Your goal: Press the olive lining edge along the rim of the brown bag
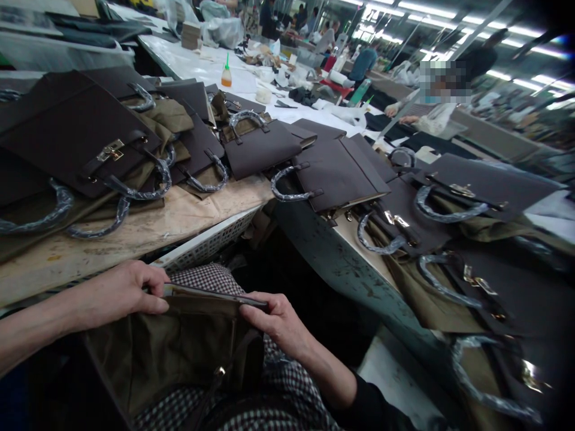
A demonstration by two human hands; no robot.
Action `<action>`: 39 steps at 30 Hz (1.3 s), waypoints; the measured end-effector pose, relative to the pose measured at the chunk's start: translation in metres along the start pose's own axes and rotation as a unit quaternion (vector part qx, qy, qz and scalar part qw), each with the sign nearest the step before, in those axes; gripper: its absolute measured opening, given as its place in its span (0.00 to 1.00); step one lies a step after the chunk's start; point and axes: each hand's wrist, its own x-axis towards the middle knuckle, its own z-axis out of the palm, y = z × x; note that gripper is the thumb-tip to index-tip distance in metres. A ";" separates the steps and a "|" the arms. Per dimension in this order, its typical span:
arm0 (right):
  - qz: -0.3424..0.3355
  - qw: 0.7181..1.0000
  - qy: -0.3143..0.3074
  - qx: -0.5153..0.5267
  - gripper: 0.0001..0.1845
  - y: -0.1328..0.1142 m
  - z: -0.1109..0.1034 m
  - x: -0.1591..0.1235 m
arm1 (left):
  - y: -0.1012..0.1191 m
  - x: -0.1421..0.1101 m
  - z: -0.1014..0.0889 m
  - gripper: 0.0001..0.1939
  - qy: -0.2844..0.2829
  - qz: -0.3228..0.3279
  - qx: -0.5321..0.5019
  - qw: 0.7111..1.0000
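On my lap lies a handbag with an olive-green fabric lining (179,347) turned toward me. My left hand (121,293) is closed on the bag's upper left edge, thumb over the rim. My right hand (278,323) pinches the same rim at its right end. Between the hands runs the dark stiff top edge of the bag (211,294). Under the bag I see checked cloth (206,278) on my legs.
Several dark brown handbags with wrapped handles lie on the worktable at left (85,137), centre (336,173) and right (485,185). A white perforated tray (211,239) sticks out under the table edge. A glue bottle (226,75) stands further back. Another person (444,102) works at far right.
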 end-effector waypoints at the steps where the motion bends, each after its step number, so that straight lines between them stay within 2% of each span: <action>1: -0.006 1.000 0.002 -0.010 0.18 -0.001 -0.001 0.000 | 0.000 -0.001 0.000 0.15 -0.001 0.001 0.000 1.000; 4: -0.080 0.992 0.040 -0.092 0.18 -0.009 -0.006 0.000 | 0.001 -0.003 -0.001 0.15 -0.005 0.004 0.004 1.000; 8: -0.227 0.942 0.083 -0.234 0.14 -0.017 -0.007 0.000 | 0.002 -0.006 -0.001 0.16 -0.005 0.007 0.010 1.000; 11: -0.254 0.919 0.087 -0.290 0.09 -0.020 -0.003 0.001 | 0.002 -0.007 0.000 0.15 0.000 0.007 0.016 1.000; 16: -0.261 0.903 0.069 -0.334 0.04 -0.033 0.003 0.004 | 0.001 -0.010 0.001 0.15 0.006 0.013 0.018 1.000; 21: -0.201 0.928 -0.002 -0.314 0.07 -0.056 0.001 0.016 | 0.004 -0.014 0.002 0.15 0.003 0.023 0.007 1.000; 24: -0.159 0.947 -0.036 -0.276 0.11 -0.060 0.002 0.028 | 0.007 -0.017 0.004 0.15 0.007 0.037 0.005 0.999; 27: -0.091 0.980 -0.034 -0.173 0.15 -0.053 0.005 0.040 | 0.007 -0.018 0.006 0.14 0.016 0.036 0.009 0.999; 29: -0.062 0.992 -0.018 -0.110 0.15 -0.046 0.007 0.044 | 0.006 -0.019 0.007 0.14 0.023 0.031 0.010 0.999; 33: -0.070 0.995 -0.002 -0.073 0.14 -0.038 0.008 0.046 | 0.009 -0.018 0.006 0.14 0.024 0.018 0.021 0.999; 36: -0.090 0.994 -0.025 -0.060 0.14 -0.041 0.007 0.046 | 0.013 -0.016 0.005 0.14 0.019 0.007 0.030 0.999; 39: -0.090 0.995 -0.049 0.021 0.13 -0.046 0.005 0.049 | 0.015 -0.014 0.005 0.14 0.018 0.005 0.027 0.999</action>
